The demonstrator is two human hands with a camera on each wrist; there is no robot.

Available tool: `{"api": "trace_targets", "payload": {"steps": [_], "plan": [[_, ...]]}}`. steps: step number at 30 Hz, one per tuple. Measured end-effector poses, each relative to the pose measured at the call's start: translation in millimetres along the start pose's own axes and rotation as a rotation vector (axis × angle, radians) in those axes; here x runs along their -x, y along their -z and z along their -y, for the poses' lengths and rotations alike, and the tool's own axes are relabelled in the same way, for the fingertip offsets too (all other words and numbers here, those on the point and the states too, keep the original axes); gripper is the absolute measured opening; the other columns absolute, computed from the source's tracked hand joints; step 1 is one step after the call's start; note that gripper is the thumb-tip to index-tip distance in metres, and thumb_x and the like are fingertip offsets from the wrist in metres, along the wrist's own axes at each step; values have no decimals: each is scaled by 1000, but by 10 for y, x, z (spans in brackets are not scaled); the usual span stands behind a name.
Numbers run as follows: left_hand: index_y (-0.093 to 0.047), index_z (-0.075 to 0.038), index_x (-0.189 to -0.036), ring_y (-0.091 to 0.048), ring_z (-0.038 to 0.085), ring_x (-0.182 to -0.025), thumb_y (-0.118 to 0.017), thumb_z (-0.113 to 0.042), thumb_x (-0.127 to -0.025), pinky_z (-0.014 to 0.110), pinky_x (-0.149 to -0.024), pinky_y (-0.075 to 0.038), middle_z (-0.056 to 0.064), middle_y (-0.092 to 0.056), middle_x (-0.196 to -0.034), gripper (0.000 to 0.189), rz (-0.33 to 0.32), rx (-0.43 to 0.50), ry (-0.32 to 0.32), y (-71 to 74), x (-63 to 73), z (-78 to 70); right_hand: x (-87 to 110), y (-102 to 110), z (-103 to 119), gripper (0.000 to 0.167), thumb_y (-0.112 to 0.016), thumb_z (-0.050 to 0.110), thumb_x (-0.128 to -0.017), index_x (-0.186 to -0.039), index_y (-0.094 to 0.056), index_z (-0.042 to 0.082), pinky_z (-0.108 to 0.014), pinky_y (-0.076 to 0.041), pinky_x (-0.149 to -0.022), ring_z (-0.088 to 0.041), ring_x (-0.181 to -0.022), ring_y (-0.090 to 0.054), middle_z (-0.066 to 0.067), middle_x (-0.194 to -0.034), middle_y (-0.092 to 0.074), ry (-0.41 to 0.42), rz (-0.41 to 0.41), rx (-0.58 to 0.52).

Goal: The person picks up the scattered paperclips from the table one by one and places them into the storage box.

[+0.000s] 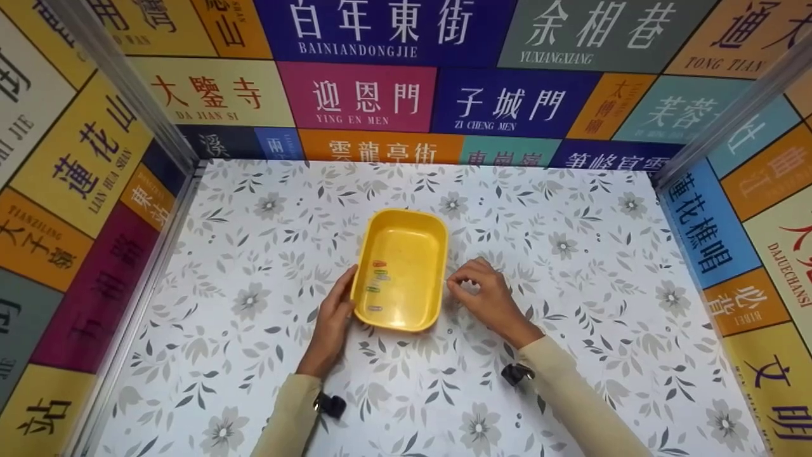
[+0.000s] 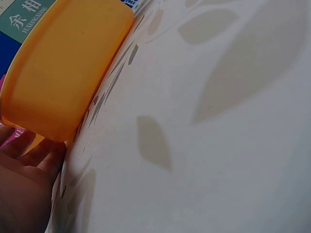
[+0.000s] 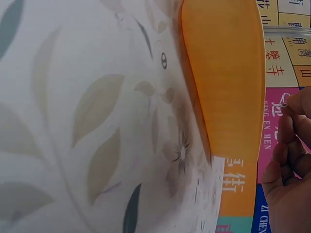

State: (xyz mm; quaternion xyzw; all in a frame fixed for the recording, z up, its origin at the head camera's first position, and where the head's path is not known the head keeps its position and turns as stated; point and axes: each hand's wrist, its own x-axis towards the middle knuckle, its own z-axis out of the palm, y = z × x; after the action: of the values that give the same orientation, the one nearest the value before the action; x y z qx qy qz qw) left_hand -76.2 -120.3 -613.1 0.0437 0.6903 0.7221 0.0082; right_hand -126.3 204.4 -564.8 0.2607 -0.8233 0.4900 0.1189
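Observation:
A yellow plastic tray (image 1: 399, 320) stands upright on the table. Several small coloured paper clips (image 1: 373, 289) lie in it, in a loose column along its left side. My left hand (image 1: 331, 320) rests against the tray's outer left wall; its fingers (image 2: 44, 154) touch the wall near one corner. Just beyond the right wall, my right hand (image 1: 485, 292) pinches a thin whitish wire loop, which looks like a paper clip (image 3: 283, 102), between thumb and forefinger. The other fingers of that hand are curled. In the head view the pinched piece is too small to make out.
A white cloth with grey flowers and leaves (image 1: 254, 355) covers the table. Panels with coloured street-name signs (image 1: 361, 98) close off the back and both sides, with metal posts (image 1: 181, 143) at the corners. A small black camera (image 1: 330, 404) is on each wrist.

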Motion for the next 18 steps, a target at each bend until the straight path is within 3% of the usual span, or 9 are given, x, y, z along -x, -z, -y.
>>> {"api": "trace_targets", "payload": {"steps": [9,13,18], "plan": [[-42,-21,-171,-34,16,-163,-43,-2,-110,28,-133,-24,-2,-40,-176,64,3,-6,-5,10,-2,10,-162,-220,59,15,-84,-10,-89,-89,-82,5,-36,-48,-74,-35,-84,-61,-8,-88,-75,18,-14,-55],[-42,-22,-171,-35,16,-163,-43,-4,-112,28,-133,-26,-2,-41,-175,62,11,10,-9,13,-6,16,-246,-292,106,14,-84,-7,-91,-90,-82,6,-32,-48,-74,-36,-84,-61,-7,-87,-74,22,11,-73],[-42,-22,-171,-35,17,-163,-43,-3,-111,26,-132,-27,-2,-41,-175,64,13,17,-6,12,-5,27,-334,-344,164,8,-83,1,-96,-92,-83,8,-38,-51,-73,-35,-86,-61,-2,-90,-74,-17,58,-61]]}}
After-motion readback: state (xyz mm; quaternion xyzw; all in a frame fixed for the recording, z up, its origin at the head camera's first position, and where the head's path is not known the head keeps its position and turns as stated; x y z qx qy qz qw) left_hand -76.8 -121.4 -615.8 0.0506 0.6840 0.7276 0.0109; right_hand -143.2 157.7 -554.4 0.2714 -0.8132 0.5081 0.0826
